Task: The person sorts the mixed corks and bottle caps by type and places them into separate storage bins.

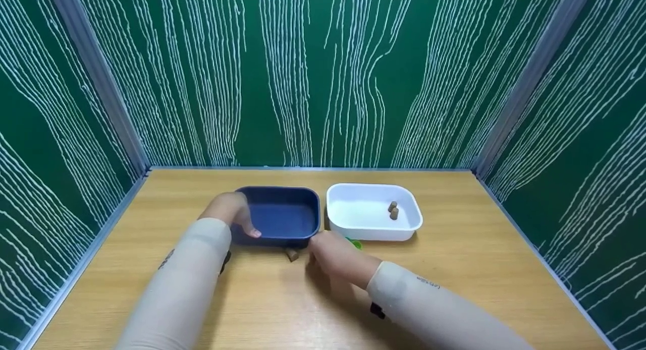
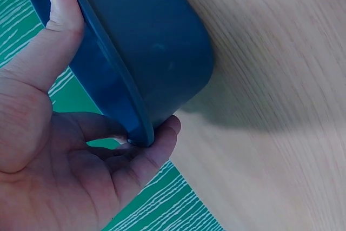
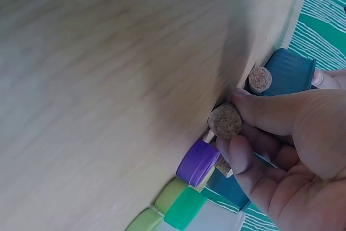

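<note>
My left hand (image 1: 229,211) grips the left end of a dark blue plastic bin (image 1: 285,239). In the left wrist view its thumb (image 2: 65,4) lies along the rim and other fingers curl round a corner. My right hand (image 1: 335,254) is low over the table by the bin's front right corner. Between thumb and fingers it pinches a brown cork stopper (image 3: 225,121), which is hidden in the head view. A second cork (image 1: 292,254) lies at the bin's front edge. Past the pinched cork, the right wrist view shows a further cork partly covered by the fingers.
A white bin (image 1: 373,235) stands right of the blue one, with two corks (image 1: 393,214) inside. Purple (image 3: 195,163) and green (image 3: 185,208) plastic pieces lie in front of the bins, mostly behind my right hand. Patterned green walls (image 1: 323,88) enclose the wooden table (image 1: 262,309).
</note>
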`<state>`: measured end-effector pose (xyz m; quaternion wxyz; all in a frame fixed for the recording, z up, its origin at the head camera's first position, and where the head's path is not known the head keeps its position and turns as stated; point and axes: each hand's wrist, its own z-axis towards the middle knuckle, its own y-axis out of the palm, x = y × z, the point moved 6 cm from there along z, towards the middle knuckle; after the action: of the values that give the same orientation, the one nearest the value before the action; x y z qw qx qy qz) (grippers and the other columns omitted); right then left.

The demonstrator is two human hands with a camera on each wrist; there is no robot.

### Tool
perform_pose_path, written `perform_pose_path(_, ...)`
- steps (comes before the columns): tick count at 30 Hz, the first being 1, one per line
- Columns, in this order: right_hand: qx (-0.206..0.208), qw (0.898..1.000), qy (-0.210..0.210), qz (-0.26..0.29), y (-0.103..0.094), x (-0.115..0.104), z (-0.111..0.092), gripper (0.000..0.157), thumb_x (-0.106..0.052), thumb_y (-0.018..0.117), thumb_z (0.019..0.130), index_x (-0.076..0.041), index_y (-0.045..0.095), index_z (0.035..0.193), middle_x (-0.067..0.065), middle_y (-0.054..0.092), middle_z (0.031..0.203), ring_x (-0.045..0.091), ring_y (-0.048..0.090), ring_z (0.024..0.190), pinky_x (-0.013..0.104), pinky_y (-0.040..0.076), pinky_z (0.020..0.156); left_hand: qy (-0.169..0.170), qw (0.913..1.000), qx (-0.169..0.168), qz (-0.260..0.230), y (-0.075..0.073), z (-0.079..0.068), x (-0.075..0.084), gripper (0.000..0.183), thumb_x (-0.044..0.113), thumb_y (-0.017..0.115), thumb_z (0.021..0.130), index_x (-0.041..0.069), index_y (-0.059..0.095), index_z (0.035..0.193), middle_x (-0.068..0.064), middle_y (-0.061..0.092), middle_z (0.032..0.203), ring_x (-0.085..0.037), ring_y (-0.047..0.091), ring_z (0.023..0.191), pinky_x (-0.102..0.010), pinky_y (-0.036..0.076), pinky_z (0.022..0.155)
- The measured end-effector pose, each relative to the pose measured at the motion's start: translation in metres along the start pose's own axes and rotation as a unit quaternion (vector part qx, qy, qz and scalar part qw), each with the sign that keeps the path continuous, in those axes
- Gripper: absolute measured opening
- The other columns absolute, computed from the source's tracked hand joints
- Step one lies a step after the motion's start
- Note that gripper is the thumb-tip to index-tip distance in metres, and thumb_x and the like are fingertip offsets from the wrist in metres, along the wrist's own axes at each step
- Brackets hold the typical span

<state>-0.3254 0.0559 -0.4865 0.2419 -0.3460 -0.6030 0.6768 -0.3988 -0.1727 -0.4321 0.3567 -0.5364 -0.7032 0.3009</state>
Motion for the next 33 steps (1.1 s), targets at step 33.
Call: perform_pose_path(33,-0.004,0.992,0.013,-0.127,0.006,-0.012,0.003,0.009,-0.001,0.073,0.103,-0.007,0.078,0.1,0.009,0.08,0.086,0.019,0.074,0.072,0.035,0.064,0.064,-0.004,0.9999,-0.009,0.008,-0.001,0.007,-0.002,0.12,0.053,0.095,0.091,-0.014,0.034,0.17,-0.032,0.042,0.177,-0.047,0.043,0.165,-0.056,0.039,0.139)
